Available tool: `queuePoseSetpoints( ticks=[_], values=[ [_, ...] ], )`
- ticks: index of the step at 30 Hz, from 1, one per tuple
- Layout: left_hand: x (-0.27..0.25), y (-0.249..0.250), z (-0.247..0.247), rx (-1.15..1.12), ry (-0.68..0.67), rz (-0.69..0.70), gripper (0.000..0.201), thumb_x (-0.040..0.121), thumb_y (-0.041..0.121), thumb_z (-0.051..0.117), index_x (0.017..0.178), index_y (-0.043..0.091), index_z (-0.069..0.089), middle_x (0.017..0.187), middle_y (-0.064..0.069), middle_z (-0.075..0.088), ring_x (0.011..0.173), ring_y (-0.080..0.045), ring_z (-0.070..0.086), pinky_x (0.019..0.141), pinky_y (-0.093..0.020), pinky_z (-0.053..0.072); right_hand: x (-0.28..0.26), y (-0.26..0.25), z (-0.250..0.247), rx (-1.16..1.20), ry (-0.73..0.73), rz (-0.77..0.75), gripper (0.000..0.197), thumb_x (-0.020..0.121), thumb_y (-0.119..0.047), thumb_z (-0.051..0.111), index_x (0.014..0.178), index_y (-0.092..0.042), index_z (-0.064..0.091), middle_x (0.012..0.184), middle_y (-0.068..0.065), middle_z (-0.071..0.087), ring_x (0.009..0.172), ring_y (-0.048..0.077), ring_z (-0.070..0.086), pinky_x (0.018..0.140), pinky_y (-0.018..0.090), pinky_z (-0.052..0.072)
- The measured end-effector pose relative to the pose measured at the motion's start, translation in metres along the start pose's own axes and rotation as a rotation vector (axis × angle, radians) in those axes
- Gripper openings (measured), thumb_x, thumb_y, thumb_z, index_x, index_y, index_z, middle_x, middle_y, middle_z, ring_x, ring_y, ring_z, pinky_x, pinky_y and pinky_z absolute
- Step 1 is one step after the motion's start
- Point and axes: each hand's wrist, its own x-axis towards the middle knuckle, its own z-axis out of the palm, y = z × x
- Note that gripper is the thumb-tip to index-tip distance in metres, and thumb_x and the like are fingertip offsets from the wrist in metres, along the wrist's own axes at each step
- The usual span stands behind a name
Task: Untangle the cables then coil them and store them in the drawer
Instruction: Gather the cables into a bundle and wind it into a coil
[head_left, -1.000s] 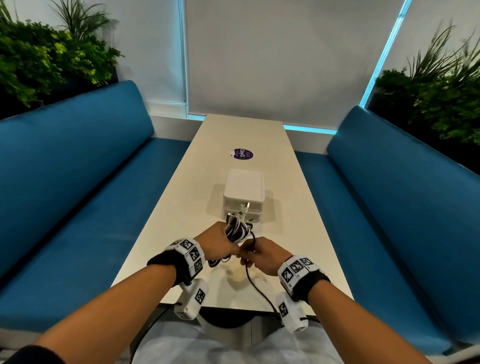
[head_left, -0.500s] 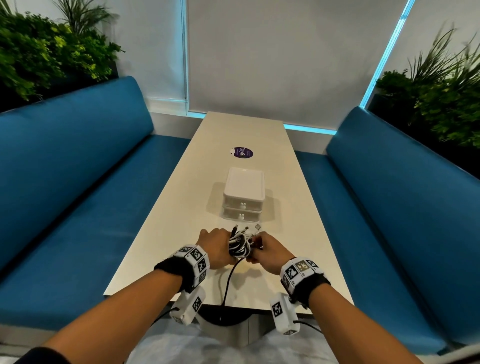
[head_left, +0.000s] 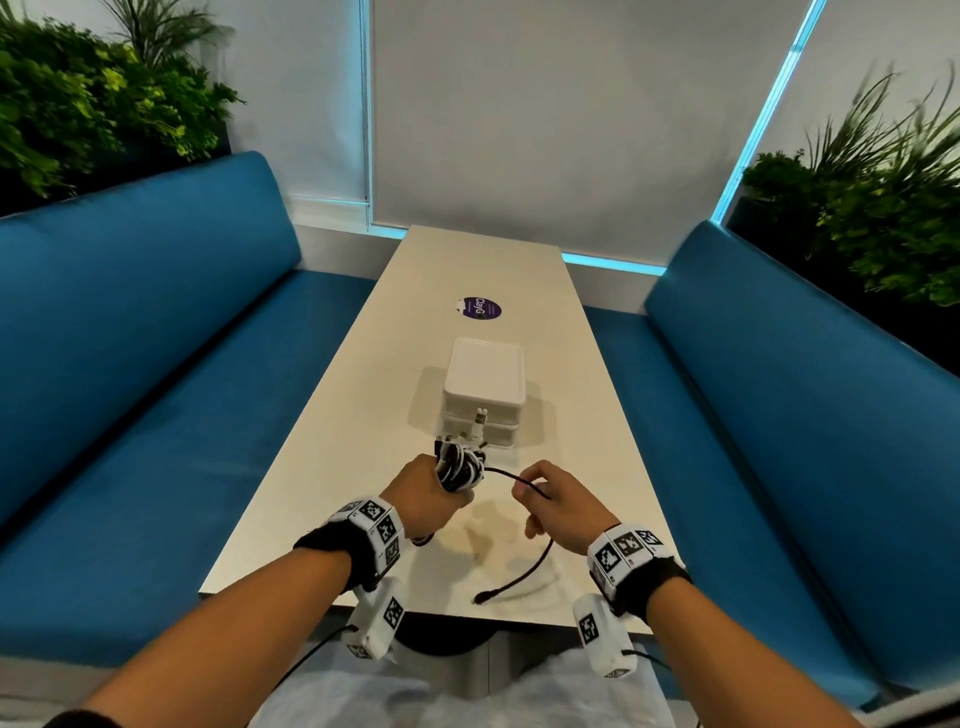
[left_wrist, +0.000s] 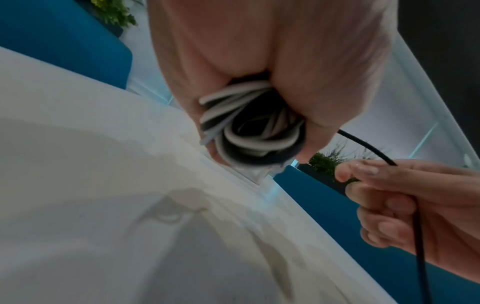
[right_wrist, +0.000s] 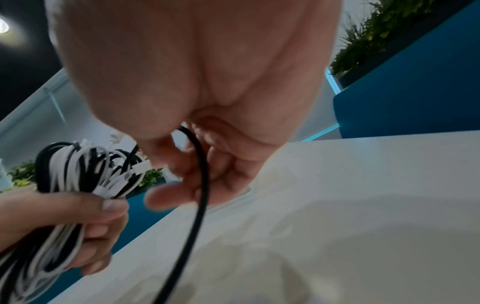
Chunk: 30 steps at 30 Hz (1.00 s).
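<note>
Cables (head_left: 458, 470), black and white, sit bunched in a coil above the table's (head_left: 332, 467) near end, the left hand (head_left: 423, 491) curled tight around them. One black cable (head_left: 519, 577) trails toward four o'clock, pinched by the right hand (head_left: 563, 501), its free end on the table. Drawer box (head_left: 484, 397) stands at twelve o'clock, shut, just beyond.

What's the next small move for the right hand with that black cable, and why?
Probably wrap the black cable round the bundle once more. The left hand grips the bundle, the right hand pinches the strand leaving it, and a loose tail lies on the table.
</note>
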Motion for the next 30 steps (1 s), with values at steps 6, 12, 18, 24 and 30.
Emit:
queuePoseSetpoints(
  ticks=[6, 12, 18, 24, 30],
  values=[
    [0.001, 0.005, -0.005, -0.082, 0.087, -0.012, 0.026, 0.086, 0.022, 0.068, 0.065, 0.012, 0.054, 0.049, 0.001, 0.053, 0.038, -0.009, 0.047, 0.042, -0.016, 0.037, 0.003, 0.001, 0.001, -0.12, 0.041, -0.029, 0.012, 0.096, -0.03, 0.046, 0.092, -0.025, 0.056, 0.078, -0.003, 0.056, 0.065, 0.014, 0.051, 0.067, 0.031, 0.042],
    [0.006, 0.013, -0.005, -0.09, -0.042, 0.043, 0.021, 0.08, 0.024, 0.068, 0.067, 0.013, 0.057, 0.057, -0.001, 0.056, 0.053, -0.014, 0.049, 0.055, -0.027, 0.04, 0.01, -0.007, 0.016, -0.306, 0.042, -0.223, 0.026, 0.101, -0.023, 0.046, 0.118, -0.019, 0.066, 0.113, 0.003, 0.06, 0.102, 0.018, 0.059, 0.09, 0.024, 0.041],
    [0.001, 0.019, 0.008, -0.145, -0.15, 0.046, 0.008, 0.075, 0.011, 0.07, 0.077, 0.004, 0.066, 0.068, -0.009, 0.07, 0.055, -0.018, 0.059, 0.058, -0.031, 0.048, 0.012, -0.025, 0.017, -0.36, 0.047, -0.264, 0.026, 0.1, -0.013, 0.044, 0.112, -0.007, 0.066, 0.122, 0.008, 0.06, 0.112, 0.026, 0.056, 0.091, 0.028, 0.041],
    [0.001, 0.027, 0.009, -0.069, -0.125, 0.146, 0.015, 0.074, 0.005, 0.068, 0.08, 0.011, 0.056, 0.058, -0.003, 0.06, 0.05, -0.019, 0.06, 0.051, -0.029, 0.048, 0.009, -0.024, 0.016, -0.327, 0.04, -0.278, 0.026, 0.1, -0.015, 0.044, 0.112, -0.011, 0.066, 0.12, 0.006, 0.06, 0.109, 0.022, 0.055, 0.087, 0.025, 0.038],
    [0.006, 0.021, 0.008, 0.1, 0.0, 0.041, 0.023, 0.083, 0.024, 0.072, 0.067, 0.024, 0.056, 0.061, 0.004, 0.057, 0.055, -0.012, 0.052, 0.054, -0.023, 0.04, 0.007, -0.027, 0.016, -0.367, -0.003, -0.259, 0.023, 0.101, -0.018, 0.042, 0.092, -0.014, 0.063, 0.103, 0.003, 0.057, 0.09, 0.022, 0.053, 0.08, 0.028, 0.039]
  ],
)
